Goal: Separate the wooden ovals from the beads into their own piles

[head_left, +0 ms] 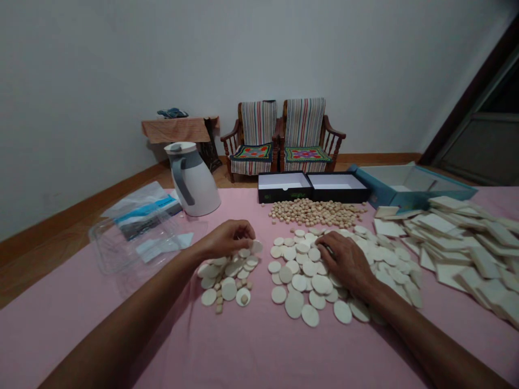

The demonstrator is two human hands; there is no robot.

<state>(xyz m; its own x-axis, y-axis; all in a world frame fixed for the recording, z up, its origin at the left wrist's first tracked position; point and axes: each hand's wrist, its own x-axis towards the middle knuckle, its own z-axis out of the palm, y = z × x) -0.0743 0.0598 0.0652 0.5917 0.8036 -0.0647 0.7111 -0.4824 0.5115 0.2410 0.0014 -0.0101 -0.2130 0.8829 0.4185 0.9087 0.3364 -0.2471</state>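
My left hand (233, 237) is closed in a pinch on a pale round wooden disc (256, 247), just above a small heap of discs (229, 289). Several little wooden cubes (219, 301) lie among that heap, one of them on top of a disc. On the larger spread of wooden discs (300, 282) rests my right hand (344, 256), its fingers curled down at the pile's far left part. Whether a disc is between those fingertips is hidden.
Behind the discs lies a pile of small wooden cubes (316, 212), with two black boxes (284, 193) beyond. Square wooden tiles (458, 237) and a blue box (413, 183) are at right. A white jug (198, 186) and a clear plastic tray (121, 254) stand left on the pink cloth (243, 351).
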